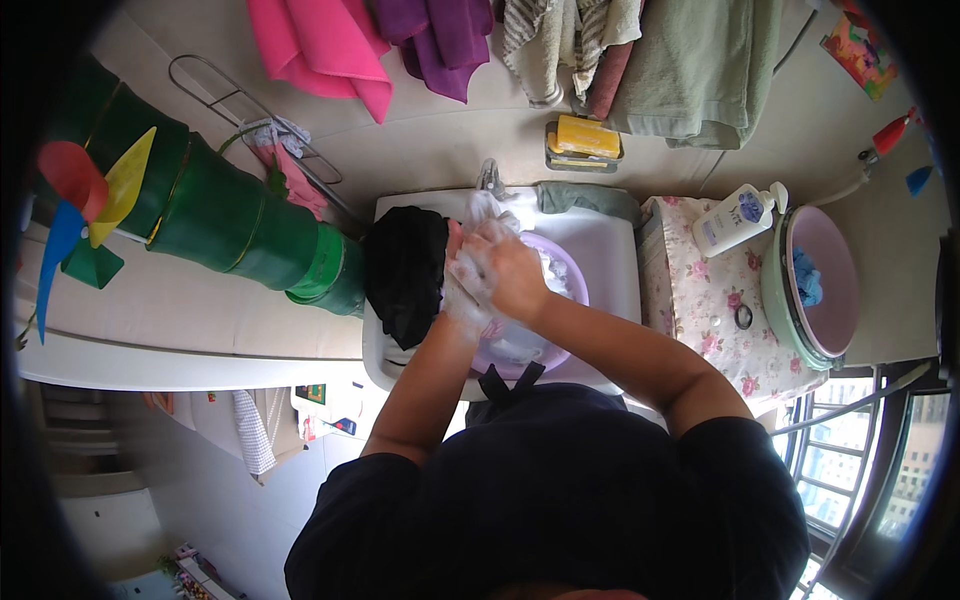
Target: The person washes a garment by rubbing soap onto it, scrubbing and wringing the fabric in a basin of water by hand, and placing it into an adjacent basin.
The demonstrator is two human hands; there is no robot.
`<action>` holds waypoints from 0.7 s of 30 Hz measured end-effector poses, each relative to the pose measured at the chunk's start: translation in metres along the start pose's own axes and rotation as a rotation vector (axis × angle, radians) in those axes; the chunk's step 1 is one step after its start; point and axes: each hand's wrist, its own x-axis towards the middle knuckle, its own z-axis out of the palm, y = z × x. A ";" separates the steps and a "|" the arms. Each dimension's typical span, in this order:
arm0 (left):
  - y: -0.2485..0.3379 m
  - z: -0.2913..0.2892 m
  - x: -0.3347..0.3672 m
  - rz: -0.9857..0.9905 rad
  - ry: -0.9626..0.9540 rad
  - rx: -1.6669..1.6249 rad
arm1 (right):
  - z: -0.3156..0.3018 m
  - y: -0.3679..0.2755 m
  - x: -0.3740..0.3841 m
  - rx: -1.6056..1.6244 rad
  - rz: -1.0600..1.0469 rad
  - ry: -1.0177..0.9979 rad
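Both my hands are together over a light purple basin (573, 268) standing in a white sink (622, 300). Suds cover my left hand (464, 284), and its fingers are mostly hidden behind the right. My right hand (514, 276) is closed, pressed against the left. A wet whitish cloth (482, 207) bunches out of the hands on the far side, below the metal tap (489, 177). More pale cloth and foam lie in the basin. To the left, a black bundle of fabric (405, 275) rests on the sink's side, close to my left wrist.
A green cloth (588, 199) drapes the sink's back edge. Yellow soap (587, 137) sits in a wall dish beneath hanging towels (690, 75). Rightward, a flowered cover (690, 295) bears a white pump bottle (735, 220) and stacked basins (835, 275). A green segmented column (210, 215) stands left.
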 end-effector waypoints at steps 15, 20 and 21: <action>-0.001 0.030 -0.014 -0.109 0.420 0.498 | -0.012 0.054 0.035 0.306 0.504 0.122; 0.012 0.068 -0.025 0.035 0.293 0.856 | -0.050 0.100 -0.005 0.555 0.338 -0.027; 0.014 0.056 -0.025 0.036 0.306 0.911 | -0.051 0.091 -0.012 0.557 0.332 -0.037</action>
